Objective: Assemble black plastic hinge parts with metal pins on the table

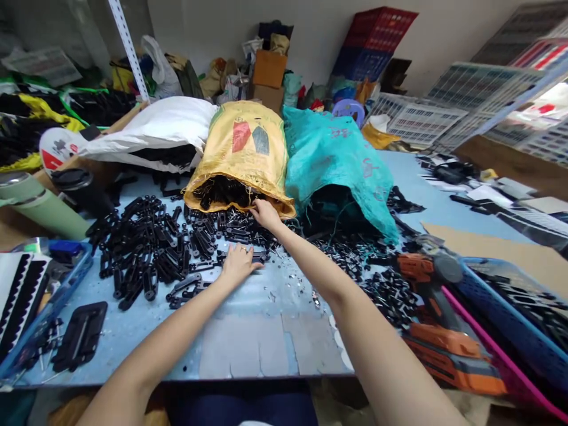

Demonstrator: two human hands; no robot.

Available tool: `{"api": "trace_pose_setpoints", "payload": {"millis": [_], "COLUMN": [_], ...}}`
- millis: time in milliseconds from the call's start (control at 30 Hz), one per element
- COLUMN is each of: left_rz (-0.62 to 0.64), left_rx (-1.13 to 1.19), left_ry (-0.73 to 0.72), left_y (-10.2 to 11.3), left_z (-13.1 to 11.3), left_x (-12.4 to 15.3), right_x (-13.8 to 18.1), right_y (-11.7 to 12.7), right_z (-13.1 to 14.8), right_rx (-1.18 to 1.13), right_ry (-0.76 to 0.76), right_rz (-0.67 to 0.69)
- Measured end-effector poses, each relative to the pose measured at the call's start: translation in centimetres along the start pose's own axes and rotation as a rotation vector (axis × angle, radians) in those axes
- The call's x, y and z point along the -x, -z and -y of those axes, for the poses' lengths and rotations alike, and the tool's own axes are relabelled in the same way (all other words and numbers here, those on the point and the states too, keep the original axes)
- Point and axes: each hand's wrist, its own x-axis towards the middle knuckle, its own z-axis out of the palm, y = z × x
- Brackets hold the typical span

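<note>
My left hand [238, 263] rests palm down on the blue table [266, 296], its fingers closed over a small black plastic part [260, 258]. My right hand [265, 214] reaches further back to the mouth of a yellow woven sack [244, 151], fingers curled into the black parts [231, 222] that spill from it. A large pile of black plastic pieces [146, 245] lies left of my hands.
A teal sack [337, 160] and a white sack [155, 127] flank the yellow one. An orange cordless drill [437, 307] lies at the right beside a blue crate [510, 307]. A green flask [38, 204] and a blue tray [39, 302] sit at the left.
</note>
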Motion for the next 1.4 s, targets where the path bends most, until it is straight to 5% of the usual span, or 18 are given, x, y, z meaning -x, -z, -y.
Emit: {"api": "trace_pose_setpoints", "payload": {"millis": [200,367,467,600,800,933,1133,1267,1400], "left_rz": [-0.159,-0.330,-0.347,-0.188,-0.092,-0.121,-0.284,-0.021,0.142], "left_rx": [-0.010,-0.077,-0.179,-0.205,-0.106,-0.072,0.188,0.634,0.949], "left_ry": [0.022,0.234,0.503,0.707,0.840,0.823,0.552,0.376,0.411], "left_y": [2.9,4.1,4.5,4.7,4.3,4.7,6.5,5.5,2.8], "left_z": [1.9,6.6,9.4,11.6,13.1,13.2,9.5,3.3,-2.7], "left_x": [4.3,7.1,7.4,6.3,3.6,3.4,7.0,11.2,13.5], "right_x": [-6.5,-5.7,-1.1,9.4,24.7,30.8,35.3,34.4,32.1], "right_y": [-3.5,-1.8,0.6,3.6,6.1,6.6,8.2,9.0,7.6], "right_z": [3.6,1.7,0.4,0.0,2.1,2.3,0.8,2.0,5.5], "right_rx": [0.030,0.030,-0.068,-0.601,-1.350,-1.410,-0.656,-0.321,-0.272], "right_ry": [-0.076,-0.089,-0.135,-0.290,-0.754,-0.849,-0.320,-0.155,-0.041], "right_rz": [0.039,0.053,-0.091,-0.259,-0.102,-0.069,0.150,0.209,0.207]}}
